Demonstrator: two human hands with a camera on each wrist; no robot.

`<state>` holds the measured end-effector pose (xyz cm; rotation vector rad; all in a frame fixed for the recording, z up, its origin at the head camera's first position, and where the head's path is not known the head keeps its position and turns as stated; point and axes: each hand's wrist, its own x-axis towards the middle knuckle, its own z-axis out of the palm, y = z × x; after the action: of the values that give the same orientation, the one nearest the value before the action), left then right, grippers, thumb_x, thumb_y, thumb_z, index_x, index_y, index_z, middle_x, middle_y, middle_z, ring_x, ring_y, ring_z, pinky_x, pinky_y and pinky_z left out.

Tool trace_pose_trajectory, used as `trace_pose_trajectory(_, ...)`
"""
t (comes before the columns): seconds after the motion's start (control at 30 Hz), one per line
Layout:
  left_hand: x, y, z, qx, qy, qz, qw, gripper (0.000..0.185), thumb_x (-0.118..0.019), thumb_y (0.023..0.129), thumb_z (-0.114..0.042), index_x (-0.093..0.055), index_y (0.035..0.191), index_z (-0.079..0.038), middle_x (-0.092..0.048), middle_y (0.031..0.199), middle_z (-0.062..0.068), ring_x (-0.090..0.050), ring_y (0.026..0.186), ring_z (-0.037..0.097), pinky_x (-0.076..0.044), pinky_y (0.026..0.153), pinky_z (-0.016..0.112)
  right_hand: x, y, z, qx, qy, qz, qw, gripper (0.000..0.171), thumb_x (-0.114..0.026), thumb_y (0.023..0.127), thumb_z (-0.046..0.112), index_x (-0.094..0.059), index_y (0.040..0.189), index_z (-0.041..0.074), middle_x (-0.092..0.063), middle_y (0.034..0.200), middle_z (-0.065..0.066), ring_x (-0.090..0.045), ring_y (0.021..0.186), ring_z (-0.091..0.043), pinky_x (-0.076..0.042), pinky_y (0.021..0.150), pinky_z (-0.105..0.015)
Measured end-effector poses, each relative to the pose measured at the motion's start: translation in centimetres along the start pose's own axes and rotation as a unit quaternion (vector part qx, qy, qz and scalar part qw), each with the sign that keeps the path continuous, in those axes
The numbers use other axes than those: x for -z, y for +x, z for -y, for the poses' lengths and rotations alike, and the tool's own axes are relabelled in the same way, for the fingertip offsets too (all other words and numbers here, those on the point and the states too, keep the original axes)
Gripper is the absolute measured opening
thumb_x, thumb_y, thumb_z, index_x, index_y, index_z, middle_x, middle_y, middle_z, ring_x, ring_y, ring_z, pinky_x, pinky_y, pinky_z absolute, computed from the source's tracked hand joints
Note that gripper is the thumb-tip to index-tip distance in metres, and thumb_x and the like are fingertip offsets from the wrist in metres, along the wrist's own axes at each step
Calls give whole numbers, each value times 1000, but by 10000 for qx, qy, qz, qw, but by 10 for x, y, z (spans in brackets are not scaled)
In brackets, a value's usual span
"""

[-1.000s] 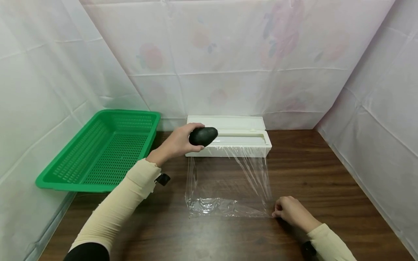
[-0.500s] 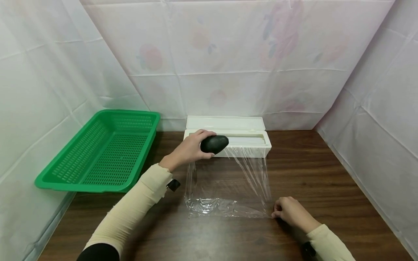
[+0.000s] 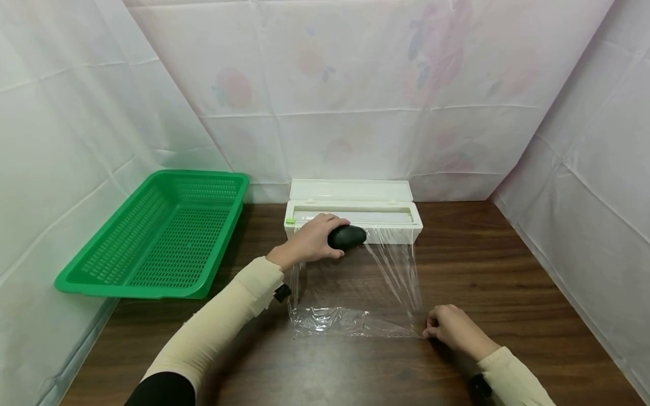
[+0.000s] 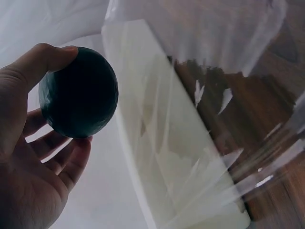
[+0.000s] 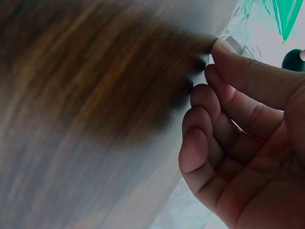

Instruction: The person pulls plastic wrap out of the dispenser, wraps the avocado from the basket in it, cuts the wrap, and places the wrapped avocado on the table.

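Film (image 3: 355, 287), clear and crinkled, runs from the white dispenser box (image 3: 355, 210) forward over the dark wood-grain surface (image 3: 508, 270), its near edge bunched. Left hand (image 3: 307, 243) curls its fingers round a smooth dark oval avocado (image 3: 347, 237) just above the film's far end. Right hand (image 3: 454, 330) pinches the film's near right corner. Open wood lies to the right; a perforated green basket (image 3: 157, 237) sits left.

At frame centre the left hand (image 3: 307, 243) grips a dark avocado (image 3: 347, 237) before the white dispenser (image 3: 355, 211); the right hand (image 3: 452, 329) pinches the film (image 3: 355, 287) at lower right.
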<state>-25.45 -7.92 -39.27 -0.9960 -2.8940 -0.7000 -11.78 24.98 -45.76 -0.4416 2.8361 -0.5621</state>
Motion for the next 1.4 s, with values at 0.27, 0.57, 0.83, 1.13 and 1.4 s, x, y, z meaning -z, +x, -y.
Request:
trace_pose_trajectory(0.27,-16,10,-1,-137,85,42,9999,67,-80,80,-30,-52,139,-12,-56,133,11,-54,119,28,-47,98,45,1,1,1,-49,-93,-25,9999,32,-80,77,18,-52,60,16,-47,63,8,-38,57,-6,-32,53,-23)
trace_pose_trajectory(0.57,-28,15,2,-213,229,-19,9995,67,-81,78,-28,-54,138,-13,-56,130,9,-54,115,26,-49,94,42,1,-2,-1,97,-201,-137,9997,33,-81,76,18,-52,59,18,-47,62,9,-38,57,-4,-33,54,-22)
trace_pose_trajectory(0.83,-32,21,4,-226,466,39,9987,67,-81,79,-28,-54,138,-14,-56,133,8,-53,117,26,-48,96,42,0,2,-2,445,-682,-537,9952,32,-81,75,20,-53,60,20,-49,63,11,-44,60,-5,-37,56,-26)
trace_pose_trajectory(1.13,-39,22,0,-432,533,54,9976,66,-82,78,-28,-55,137,-10,-57,132,11,-54,119,29,-48,97,44,3,8,-4,403,-804,-425,9950,32,-81,77,22,-52,62,19,-50,63,9,-42,60,-7,-36,56,-26)
trace_pose_trajectory(1.4,-42,25,2,-377,648,147,9971,68,-83,77,-27,-55,136,-12,-56,126,10,-54,111,27,-50,92,43,5,16,-7,670,-781,-604,9929,32,-81,75,19,-52,63,20,-49,62,10,-41,59,-5,-35,55,-23)
